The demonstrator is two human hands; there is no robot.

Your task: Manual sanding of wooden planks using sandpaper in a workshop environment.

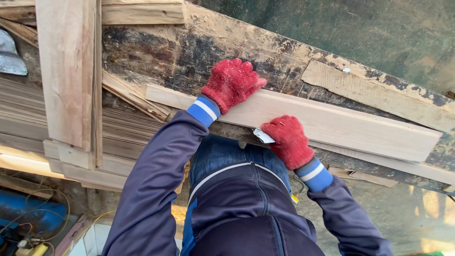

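The left hand [231, 83], in a red knit glove, lies spread and flat on top of a pale plank [332, 121], its grip released, so it seems to pin the plank down rather than hold it. The plank lies lengthwise along a worn, dark-stained table [189, 52], running from the left down to the right. The right hand [289, 141], gloved alike, has its grip clenched on a small pale scraper [263, 136] at the plank's near edge; the blade tip pokes out toward the left, touching or just under that edge. A 2nd, rougher board [374, 92] lies beyond the plank, near the table's far edge. Stacked planks [66, 71] rest at the left.
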